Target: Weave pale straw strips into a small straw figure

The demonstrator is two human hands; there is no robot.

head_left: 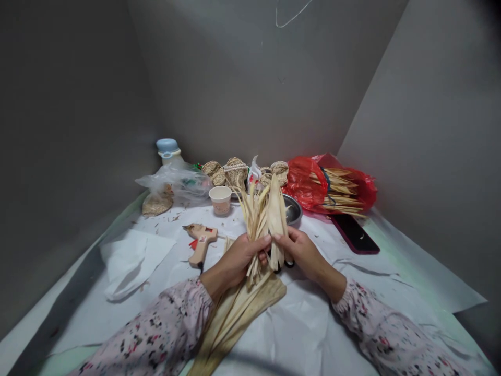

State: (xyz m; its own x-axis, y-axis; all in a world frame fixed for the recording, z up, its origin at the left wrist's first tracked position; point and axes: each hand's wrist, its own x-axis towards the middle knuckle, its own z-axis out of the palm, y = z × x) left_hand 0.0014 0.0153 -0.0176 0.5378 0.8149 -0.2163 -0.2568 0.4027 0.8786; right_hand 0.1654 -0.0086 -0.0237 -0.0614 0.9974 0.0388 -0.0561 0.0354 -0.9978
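Note:
My left hand (240,258) is closed round a bundle of thin, pale dried husk strips (256,214) that fan out upward. In my right hand (303,250), a wider husk leaf (277,209) is pinched between thumb and fingers, upright beside the bundle. Both thumbs nearly meet at the lower ends. Below the hands, long broad husk leaves (238,318) lie on the white sheet towards me. Black loops, perhaps scissor handles (288,265), peek out under my right hand, mostly hidden.
A glue gun (201,243) and a paper cup (220,200) stand left of the hands. Behind are woven pieces (235,169), a metal bowl (297,211) and a red bag (305,177) of bundled husks. A phone (356,233) lies right, crumpled white paper (136,258) left.

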